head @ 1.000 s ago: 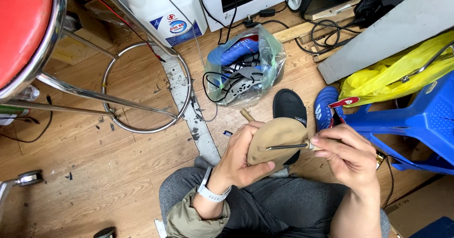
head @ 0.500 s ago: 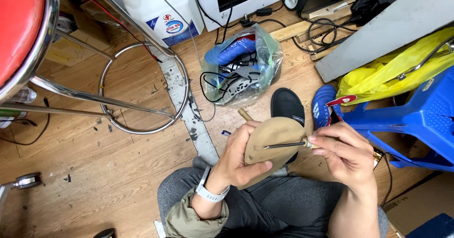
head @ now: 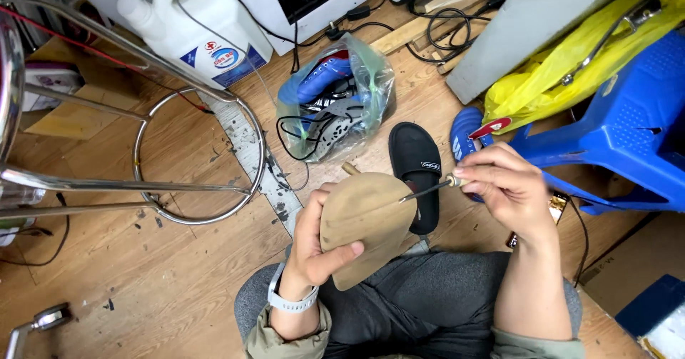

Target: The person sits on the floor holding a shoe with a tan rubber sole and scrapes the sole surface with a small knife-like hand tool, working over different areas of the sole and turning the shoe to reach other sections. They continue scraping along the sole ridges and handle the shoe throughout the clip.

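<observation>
Wooden floor (head: 107, 280) below; my left hand (head: 314, 241) grips the tan sole (head: 364, 223), right hand (head: 510, 188) pinching the awl (head: 428, 190); I'd keep its tip steady, angled shallow.

A shoe sole (head: 365, 225) sat over the lap; a slipper (head: 417, 170) lay just right of it, a bag of shoes (head: 335, 105) behind it, a stool (head: 128, 152) left.

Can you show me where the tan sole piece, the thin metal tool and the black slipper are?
tan sole piece (head: 367, 227): head view, middle of its flat face.
thin metal tool (head: 425, 191): head view, midway along its dark shaft.
black slipper (head: 416, 158): head view, on its upper strap.
</observation>
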